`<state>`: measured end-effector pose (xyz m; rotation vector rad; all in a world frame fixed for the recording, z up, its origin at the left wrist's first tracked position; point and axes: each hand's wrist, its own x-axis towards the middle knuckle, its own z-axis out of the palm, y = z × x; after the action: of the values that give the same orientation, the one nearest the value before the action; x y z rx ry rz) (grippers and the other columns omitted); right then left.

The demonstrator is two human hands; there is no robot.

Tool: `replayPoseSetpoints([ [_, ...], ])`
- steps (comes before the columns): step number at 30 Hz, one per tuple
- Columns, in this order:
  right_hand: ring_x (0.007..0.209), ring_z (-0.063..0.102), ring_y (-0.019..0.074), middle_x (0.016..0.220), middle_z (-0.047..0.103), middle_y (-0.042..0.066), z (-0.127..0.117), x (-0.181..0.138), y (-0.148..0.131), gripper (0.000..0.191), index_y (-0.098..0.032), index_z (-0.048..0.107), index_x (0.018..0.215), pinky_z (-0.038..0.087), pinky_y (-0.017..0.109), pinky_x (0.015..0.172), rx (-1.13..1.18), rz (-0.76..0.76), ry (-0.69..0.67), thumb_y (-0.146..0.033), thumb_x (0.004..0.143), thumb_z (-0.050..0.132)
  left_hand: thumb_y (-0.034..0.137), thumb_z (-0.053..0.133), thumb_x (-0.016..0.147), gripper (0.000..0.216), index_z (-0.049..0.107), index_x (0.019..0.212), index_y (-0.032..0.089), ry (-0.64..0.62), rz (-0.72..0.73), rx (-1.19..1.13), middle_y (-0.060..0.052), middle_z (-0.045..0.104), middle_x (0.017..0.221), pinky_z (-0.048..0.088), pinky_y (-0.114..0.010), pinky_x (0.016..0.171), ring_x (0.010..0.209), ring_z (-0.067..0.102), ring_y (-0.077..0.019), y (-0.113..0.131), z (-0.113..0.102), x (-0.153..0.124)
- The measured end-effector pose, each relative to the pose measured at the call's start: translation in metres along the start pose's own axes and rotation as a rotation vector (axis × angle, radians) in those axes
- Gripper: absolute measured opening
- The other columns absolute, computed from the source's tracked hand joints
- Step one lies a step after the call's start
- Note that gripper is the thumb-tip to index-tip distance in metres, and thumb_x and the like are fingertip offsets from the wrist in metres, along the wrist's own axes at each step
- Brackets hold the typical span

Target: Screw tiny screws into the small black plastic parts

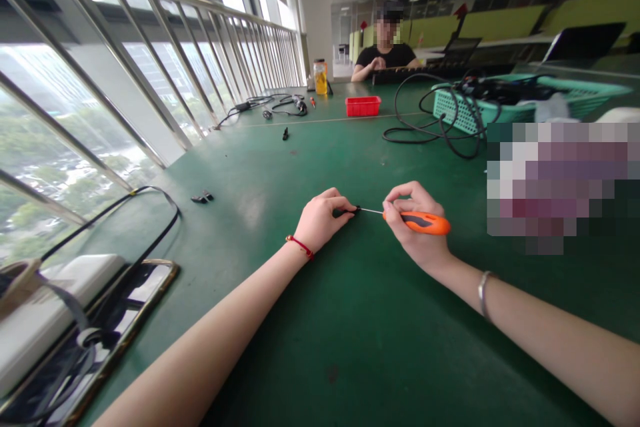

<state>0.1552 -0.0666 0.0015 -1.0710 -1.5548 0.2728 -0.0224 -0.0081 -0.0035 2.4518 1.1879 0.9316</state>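
My right hand [417,223] is closed round the orange and dark grey handle of a screwdriver [427,223]. Its thin metal shaft points left, and the tip meets a small black part [356,209]. That part is pinched between the thumb and fingers of my left hand [325,217], just above the green tabletop; most of it is hidden by the fingers, so its kind does not show. A red cord bracelet circles my left wrist, and a silver bangle sits on the right one.
Small black pieces [203,197] lie to the left, with another black piece [285,134] farther back. A red bin [363,106], a teal basket [457,110] of cables and a yellow bottle [321,77] stand beyond. A phone [150,283] lies near left. Across the table sits a person [384,57].
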Motion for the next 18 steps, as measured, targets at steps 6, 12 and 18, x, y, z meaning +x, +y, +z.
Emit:
replayPoseSetpoints([
  [6,0.046,0.043,0.0090,0.057,0.042,-0.008,0.0026,0.0005,0.0007,0.020,-0.023,0.045,0.088,0.038,0.025,0.050,0.081,-0.053,0.060,-0.018,0.075,0.059,0.016,0.061,0.075,0.013,0.071,0.083,0.020,-0.009,-0.016,-0.045,0.000,0.062,0.085,0.050,-0.025,0.075,0.077,0.062,-0.0126,0.0003,-0.0003,0.0008],
  [12,0.056,0.046,0.0104,0.067,0.043,-0.006,0.0024,0.0027,0.0031,0.027,-0.023,0.044,0.092,0.042,0.025,0.056,0.065,-0.031,0.104,-0.021,0.072,0.062,0.015,0.060,0.073,0.014,0.070,0.082,0.019,0.011,-0.027,-0.084,-0.001,0.061,0.083,0.051,-0.024,0.073,0.076,0.062,-0.0122,-0.0011,0.0015,0.0010],
  [18,0.041,0.045,0.0079,0.047,0.048,-0.008,-0.0008,0.0006,-0.0009,0.012,-0.021,0.047,0.075,0.035,0.024,0.048,-0.005,0.015,-0.016,-0.026,0.081,0.056,0.011,0.058,0.070,0.019,0.070,0.084,0.017,0.018,-0.030,-0.098,-0.002,0.062,0.083,0.052,-0.025,0.075,0.075,0.062,-0.0120,-0.0004,0.0017,0.0015],
])
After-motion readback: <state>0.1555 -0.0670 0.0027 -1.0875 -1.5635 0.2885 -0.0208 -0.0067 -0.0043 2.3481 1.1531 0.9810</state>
